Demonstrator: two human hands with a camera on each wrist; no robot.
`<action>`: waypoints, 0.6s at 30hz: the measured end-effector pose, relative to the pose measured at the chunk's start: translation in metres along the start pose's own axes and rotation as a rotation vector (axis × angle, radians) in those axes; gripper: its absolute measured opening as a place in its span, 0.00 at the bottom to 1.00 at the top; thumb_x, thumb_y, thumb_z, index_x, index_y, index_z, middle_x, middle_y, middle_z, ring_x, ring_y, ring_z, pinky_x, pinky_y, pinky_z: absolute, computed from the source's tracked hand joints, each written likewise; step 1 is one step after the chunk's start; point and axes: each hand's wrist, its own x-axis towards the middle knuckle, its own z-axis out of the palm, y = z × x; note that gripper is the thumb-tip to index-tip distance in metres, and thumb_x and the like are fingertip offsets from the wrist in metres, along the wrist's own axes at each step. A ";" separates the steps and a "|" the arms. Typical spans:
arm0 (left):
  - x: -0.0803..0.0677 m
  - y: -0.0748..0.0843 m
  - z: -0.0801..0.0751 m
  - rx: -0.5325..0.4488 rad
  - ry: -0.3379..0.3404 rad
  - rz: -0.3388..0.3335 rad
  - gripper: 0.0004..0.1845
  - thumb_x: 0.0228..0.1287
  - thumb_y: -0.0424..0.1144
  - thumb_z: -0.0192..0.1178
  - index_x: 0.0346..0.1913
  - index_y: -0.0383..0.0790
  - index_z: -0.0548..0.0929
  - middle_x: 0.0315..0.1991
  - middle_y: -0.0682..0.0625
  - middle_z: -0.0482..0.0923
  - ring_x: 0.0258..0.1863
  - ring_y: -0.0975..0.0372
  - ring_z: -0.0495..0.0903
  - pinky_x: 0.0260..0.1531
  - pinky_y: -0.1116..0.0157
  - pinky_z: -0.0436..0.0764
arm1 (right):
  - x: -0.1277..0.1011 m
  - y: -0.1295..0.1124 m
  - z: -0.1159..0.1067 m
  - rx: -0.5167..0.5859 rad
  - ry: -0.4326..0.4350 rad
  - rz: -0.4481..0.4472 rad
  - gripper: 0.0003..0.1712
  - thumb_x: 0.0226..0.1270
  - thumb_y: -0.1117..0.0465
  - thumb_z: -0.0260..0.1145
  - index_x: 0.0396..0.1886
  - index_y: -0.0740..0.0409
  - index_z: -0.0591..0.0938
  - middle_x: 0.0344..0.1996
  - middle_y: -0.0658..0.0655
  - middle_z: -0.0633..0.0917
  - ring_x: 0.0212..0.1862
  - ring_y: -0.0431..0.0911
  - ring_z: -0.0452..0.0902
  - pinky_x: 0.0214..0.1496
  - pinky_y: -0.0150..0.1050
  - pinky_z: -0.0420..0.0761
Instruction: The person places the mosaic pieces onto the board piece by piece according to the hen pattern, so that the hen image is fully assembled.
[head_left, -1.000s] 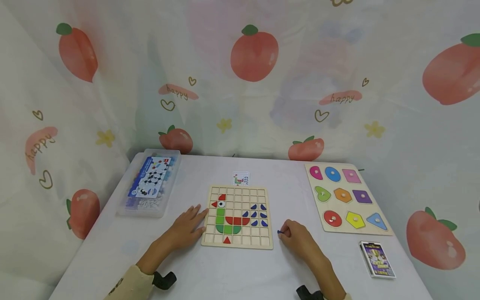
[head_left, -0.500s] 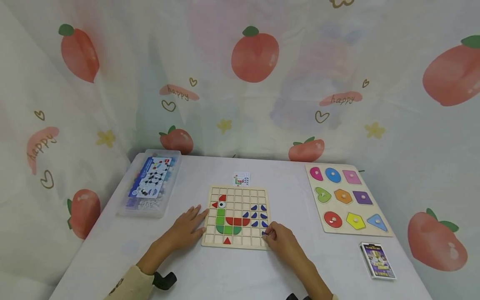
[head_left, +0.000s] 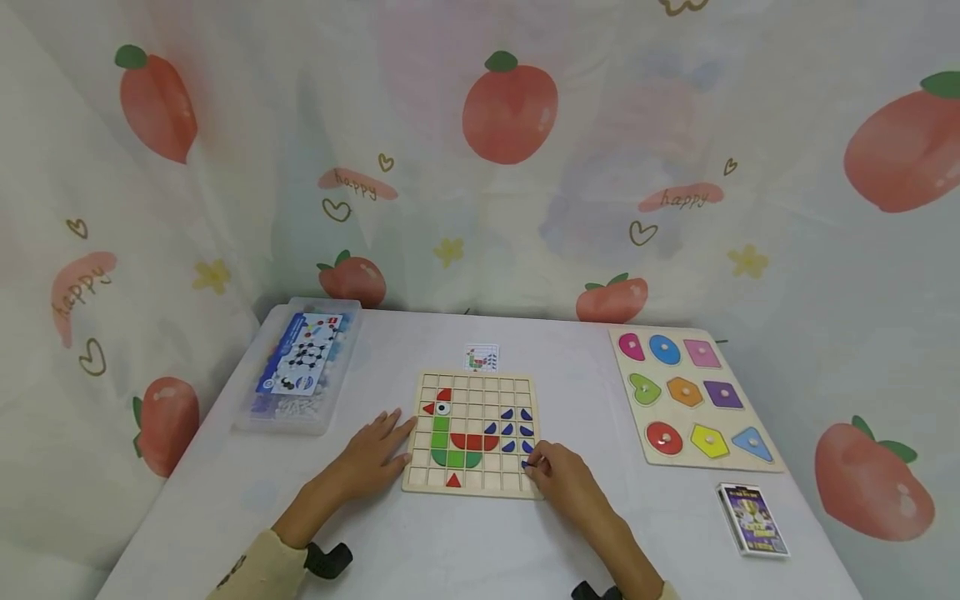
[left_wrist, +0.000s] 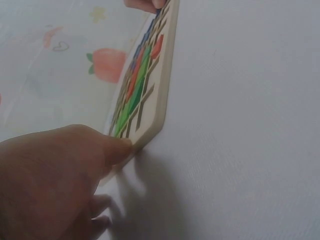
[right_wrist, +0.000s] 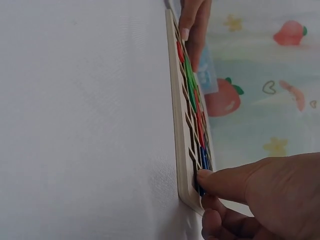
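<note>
A wooden grid board (head_left: pixel 480 385) lies in the middle of the table and carries a rooster picture made of red, green and blue pieces. My left hand (head_left: pixel 375 454) rests flat on the table, its straight fingers touching the board's left edge (left_wrist: pixel 160 100). My right hand (head_left: pixel 529 467) is at the board's lower right corner. Its curled fingers pinch a small blue piece (head_left: pixel 526 464) into a cell there. In the right wrist view the fingertips (right_wrist: pixel 205 176) press the blue piece (right_wrist: pixel 199 190) against the board (right_wrist: pixel 177 125).
A clear plastic box (head_left: pixel 300 367) of small parts stands at the left. At the right lie a wooden shape puzzle (head_left: pixel 693 396) and a card deck (head_left: pixel 752 519). Behind the board is a small pattern card (head_left: pixel 482 357). A printed curtain surrounds the table.
My right hand has moved left from the bare table onto the board's lower right corner, carrying the blue piece. The left hand has stayed still.
</note>
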 end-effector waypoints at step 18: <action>0.001 0.001 -0.003 -0.013 -0.001 0.008 0.34 0.79 0.48 0.58 0.83 0.45 0.64 0.84 0.38 0.56 0.83 0.40 0.52 0.79 0.38 0.57 | -0.002 0.001 -0.005 -0.081 0.014 0.000 0.06 0.68 0.61 0.76 0.40 0.56 0.87 0.26 0.49 0.74 0.31 0.42 0.69 0.30 0.33 0.69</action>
